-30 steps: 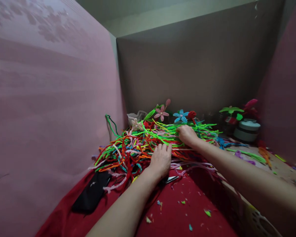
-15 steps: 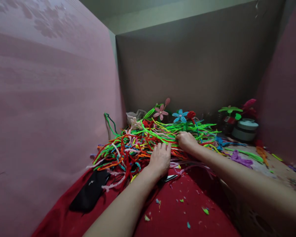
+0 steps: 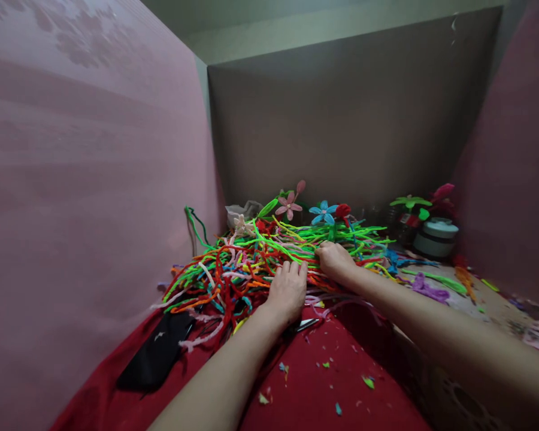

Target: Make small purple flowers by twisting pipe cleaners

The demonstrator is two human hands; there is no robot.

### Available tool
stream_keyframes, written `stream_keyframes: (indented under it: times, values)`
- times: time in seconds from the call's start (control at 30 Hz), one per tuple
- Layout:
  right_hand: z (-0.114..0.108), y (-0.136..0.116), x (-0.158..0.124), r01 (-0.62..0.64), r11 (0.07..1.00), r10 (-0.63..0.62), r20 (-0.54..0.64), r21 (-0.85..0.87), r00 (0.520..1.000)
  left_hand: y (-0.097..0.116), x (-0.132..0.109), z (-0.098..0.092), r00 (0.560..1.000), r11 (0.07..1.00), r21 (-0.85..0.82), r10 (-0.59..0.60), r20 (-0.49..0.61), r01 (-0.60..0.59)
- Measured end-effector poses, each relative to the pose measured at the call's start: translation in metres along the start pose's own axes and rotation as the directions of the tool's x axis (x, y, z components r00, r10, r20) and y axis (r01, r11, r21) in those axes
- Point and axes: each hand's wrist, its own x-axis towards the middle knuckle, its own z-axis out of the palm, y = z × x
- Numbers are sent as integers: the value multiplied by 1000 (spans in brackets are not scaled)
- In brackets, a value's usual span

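A big tangled heap of pipe cleaners point(image 3: 233, 263) in green, red, orange, pink and white spreads in front of me. My left hand point(image 3: 289, 292) lies on its near edge, palm down, with the fingers stretched over the stems. Just right of it and a little farther in, my right hand point(image 3: 336, 261) is closed, its bent fingers gripping pipe cleaners among the green and red ones. Its fingertips are partly hidden. Below my left hand, a blade-like metal tool point(image 3: 307, 324) pokes out on the red cloth point(image 3: 341, 383).
Behind the heap stand a pink flower point(image 3: 288, 205), a blue flower point(image 3: 323, 212) and a red flower point(image 3: 342, 211). A black phone point(image 3: 157, 353) lies at the left. A lidded jar point(image 3: 436, 236) and a purple fuzzy piece point(image 3: 430, 288) are at the right. Pink walls flank both sides.
The view has turned slightly, so everything sits a little farther left. Both hands stay at nearly the same spots on the heap.
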Motion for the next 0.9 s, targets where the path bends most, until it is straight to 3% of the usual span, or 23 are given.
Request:
stream_keyframes:
  times: [0.2,0.37,0.5,0.9]
  values:
    - [-9,7,20,-44,999,42,-123,-13,992,1,0,3,1000,1000,-8,4,-9,-4]
    - [-3,12,43,-56,998,54,-97,-17,994,0,-1,3,1000,1000,-21,6,-8,-7]
    - [6,8,39,-12,999,10,-58,-31,998,-1,0,2,1000,1000,-24,14,-3,-14]
    - [9,14,24,29,999,-30,-88,-14,996,0,-1,3,1000,999,-34,10,-7,-10]
